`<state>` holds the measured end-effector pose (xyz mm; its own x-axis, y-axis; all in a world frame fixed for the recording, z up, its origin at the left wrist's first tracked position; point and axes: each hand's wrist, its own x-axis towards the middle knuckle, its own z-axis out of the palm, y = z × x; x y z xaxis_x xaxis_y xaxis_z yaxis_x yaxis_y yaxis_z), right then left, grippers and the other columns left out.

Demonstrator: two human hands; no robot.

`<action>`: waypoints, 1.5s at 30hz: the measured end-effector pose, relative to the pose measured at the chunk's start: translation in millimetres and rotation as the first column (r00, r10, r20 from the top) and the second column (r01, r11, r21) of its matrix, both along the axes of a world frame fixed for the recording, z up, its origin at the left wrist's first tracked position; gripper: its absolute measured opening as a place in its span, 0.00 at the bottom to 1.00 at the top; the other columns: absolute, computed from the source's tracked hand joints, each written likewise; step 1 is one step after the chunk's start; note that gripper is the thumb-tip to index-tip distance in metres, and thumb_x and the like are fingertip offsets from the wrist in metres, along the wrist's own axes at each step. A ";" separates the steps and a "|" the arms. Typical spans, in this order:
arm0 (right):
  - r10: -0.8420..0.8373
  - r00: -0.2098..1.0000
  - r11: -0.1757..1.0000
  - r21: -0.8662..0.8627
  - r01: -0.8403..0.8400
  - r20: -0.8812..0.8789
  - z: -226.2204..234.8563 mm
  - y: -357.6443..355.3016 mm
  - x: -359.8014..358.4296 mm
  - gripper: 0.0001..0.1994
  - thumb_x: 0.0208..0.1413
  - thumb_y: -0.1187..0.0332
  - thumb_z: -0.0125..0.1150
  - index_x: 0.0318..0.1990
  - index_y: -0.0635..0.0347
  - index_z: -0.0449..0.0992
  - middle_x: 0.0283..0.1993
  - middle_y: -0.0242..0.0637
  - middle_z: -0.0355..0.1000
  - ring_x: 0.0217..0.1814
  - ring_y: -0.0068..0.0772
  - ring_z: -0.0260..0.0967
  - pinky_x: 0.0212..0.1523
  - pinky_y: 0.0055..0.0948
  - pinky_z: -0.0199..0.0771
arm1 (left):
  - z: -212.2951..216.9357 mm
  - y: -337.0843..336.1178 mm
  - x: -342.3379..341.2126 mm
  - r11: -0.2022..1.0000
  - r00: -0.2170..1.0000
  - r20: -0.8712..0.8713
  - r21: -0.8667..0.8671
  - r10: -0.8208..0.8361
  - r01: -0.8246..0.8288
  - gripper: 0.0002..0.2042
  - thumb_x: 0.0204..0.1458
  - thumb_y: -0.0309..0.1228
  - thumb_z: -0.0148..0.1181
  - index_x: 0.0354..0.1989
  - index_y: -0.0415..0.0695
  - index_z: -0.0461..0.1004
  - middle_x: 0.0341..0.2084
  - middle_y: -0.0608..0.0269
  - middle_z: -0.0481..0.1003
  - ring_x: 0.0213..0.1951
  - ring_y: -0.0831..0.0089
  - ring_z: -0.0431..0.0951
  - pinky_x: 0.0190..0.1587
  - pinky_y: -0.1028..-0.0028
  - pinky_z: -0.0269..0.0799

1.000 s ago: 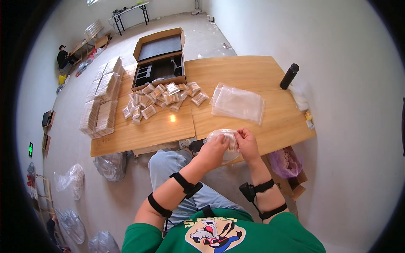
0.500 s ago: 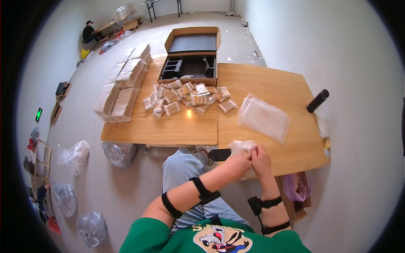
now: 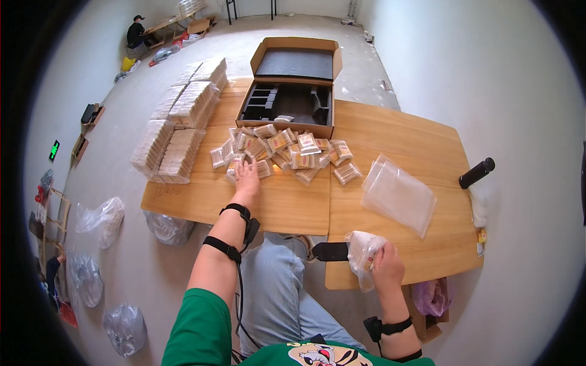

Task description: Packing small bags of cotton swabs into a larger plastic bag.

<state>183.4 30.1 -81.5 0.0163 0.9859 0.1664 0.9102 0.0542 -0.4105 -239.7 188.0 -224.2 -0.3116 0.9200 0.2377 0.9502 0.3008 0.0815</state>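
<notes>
A loose heap of small clear packets (image 3: pixel 305 160), holding what look like cotton swabs, lies on the wooden table before the box. My left hand (image 3: pixel 246 178) reaches to the near left edge of this heap, fingers stretched and apart, touching a packet there. At the table's front edge, my right hand (image 3: pixel 388 266) grips a clear plastic bag (image 3: pixel 361 247) with some packets inside. The bag bulges, and its lower end hangs down. Flat empty plastic bags (image 3: pixel 400 194) lie fanned on the table beyond my right hand.
Stacked bundles of packets (image 3: pixel 182 152) stand at the table's left. An open cardboard box (image 3: pixel 287 104) with black foam sits at the back. A black cylinder (image 3: pixel 477 173) leans at the right edge. Another person (image 3: pixel 139 33) sits far left. Filled bags (image 3: pixel 125 329) lie on the floor.
My left hand has left the plastic bag and moved left and forward to the heap. My right hand keeps the bag, now slightly lower. The whole view has shifted a little.
</notes>
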 end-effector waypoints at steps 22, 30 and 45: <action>-0.032 0.270 0.994 -0.060 -0.096 -0.962 -31.0 13.1 35.1 0.05 0.60 0.70 0.53 0.35 0.62 0.68 0.26 0.25 0.68 0.26 0.12 0.62 0.24 0.17 0.64 | 190.1 -176.9 271.7 0.508 0.446 0.261 0.276 -0.856 0.816 0.15 0.41 0.24 0.59 0.41 0.45 0.74 0.32 0.59 0.73 0.35 0.60 0.74 0.37 0.67 0.72; -0.001 0.295 0.997 -0.022 -0.068 -0.955 -18.8 1.2 41.0 0.05 0.59 0.70 0.55 0.35 0.62 0.69 0.25 0.27 0.69 0.25 0.15 0.63 0.25 0.18 0.65 | 194.0 -191.3 281.4 0.446 0.504 -0.101 0.340 -0.858 0.828 0.15 0.39 0.25 0.56 0.40 0.44 0.72 0.33 0.63 0.70 0.37 0.64 0.72 0.38 0.68 0.70; 0.250 0.961 0.958 -0.113 -0.264 -0.119 23.4 -14.8 34.1 0.22 0.46 0.62 0.65 0.45 0.59 0.63 0.44 0.50 0.70 0.46 0.53 0.69 0.41 0.47 0.70 | 155.7 -186.8 275.8 0.484 0.479 0.072 0.111 -0.875 0.868 0.26 0.42 0.27 0.60 0.55 0.42 0.66 0.53 0.58 0.68 0.55 0.61 0.67 0.51 0.68 0.67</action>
<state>217.5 15.2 -58.1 -0.2300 0.9719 0.0509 0.8249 0.2225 -0.5196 36.1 1.1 -68.5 0.6178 0.7203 0.3154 0.7053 -0.6849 0.1827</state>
